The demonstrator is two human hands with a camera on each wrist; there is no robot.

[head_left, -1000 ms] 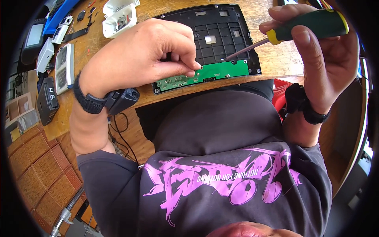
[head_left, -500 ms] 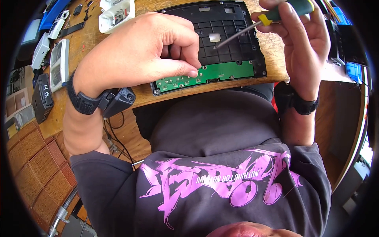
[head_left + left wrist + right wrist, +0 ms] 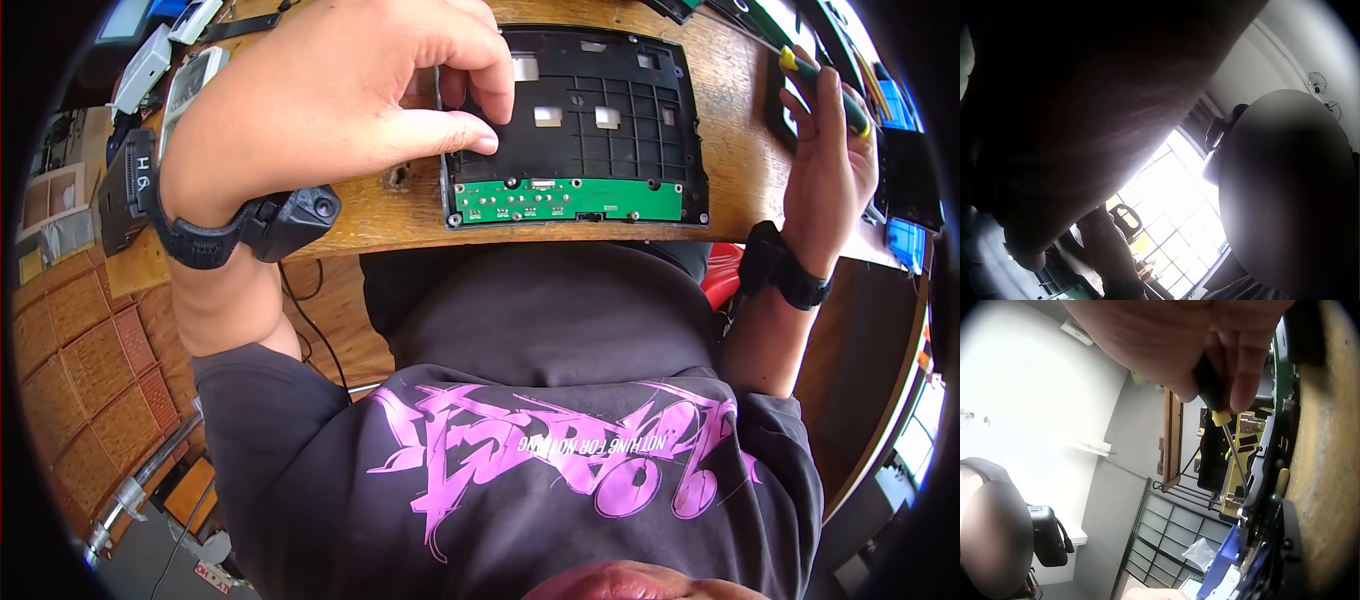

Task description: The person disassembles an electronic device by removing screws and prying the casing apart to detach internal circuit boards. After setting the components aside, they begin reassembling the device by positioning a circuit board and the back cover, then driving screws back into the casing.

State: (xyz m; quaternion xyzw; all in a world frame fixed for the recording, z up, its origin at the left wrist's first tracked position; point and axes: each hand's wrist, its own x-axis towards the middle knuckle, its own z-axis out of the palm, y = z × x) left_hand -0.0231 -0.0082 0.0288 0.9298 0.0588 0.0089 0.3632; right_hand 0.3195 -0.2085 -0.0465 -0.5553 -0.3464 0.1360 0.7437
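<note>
My left hand (image 3: 340, 115) hovers over the left part of a black plastic panel (image 3: 640, 150), thumb and fingers bent with a gap between them and nothing showing in it. Along the panel's near edge lies a long green circuit board (image 3: 625, 203) with small screws and solder points. Off to the panel's right, my right hand (image 3: 835, 185) grips a screwdriver (image 3: 788, 60) with a dark green and yellow handle. In the right wrist view the screwdriver (image 3: 1211, 387) is held between thumb and fingers, its metal shaft pointing away from the hand.
The panel lies on a wooden table (image 3: 400, 215) by its front edge. White devices (image 3: 145, 70) and a black box (image 3: 130, 190) stand at the left. At the right are a blue bin (image 3: 905, 240) and other dark parts.
My right hand has carried the screwdriver away from the circuit board to the right. My left thumb and fingers have parted and lifted off the board, which now shows whole.
</note>
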